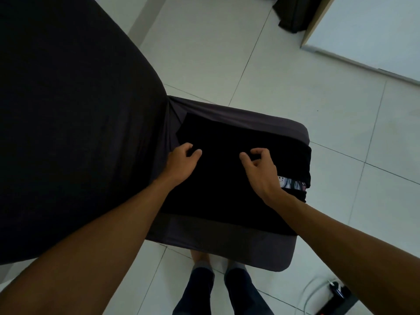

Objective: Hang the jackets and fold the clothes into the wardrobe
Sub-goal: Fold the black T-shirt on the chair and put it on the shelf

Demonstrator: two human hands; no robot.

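Observation:
A folded black garment (227, 142) lies flat on a dark grey padded seat (227, 246). At its right edge a strip of printed fabric (293, 184) shows between the black layers. My left hand (183, 163) hovers at the garment's left edge with fingers loosely curled, holding nothing that I can see. My right hand (261, 169) is above the middle of the garment, fingers curled and thumb out, with no cloth visibly pinched. Whether either hand touches the cloth is unclear against the black.
A large dark upholstered surface (68, 121) fills the left. White floor tiles (295, 76) surround the seat. A white door or panel (368, 26) stands at the top right, with dark cloth (293, 12) beside it. A power strip with cables (338, 292) lies at the bottom right. My feet (218, 269) are below the seat.

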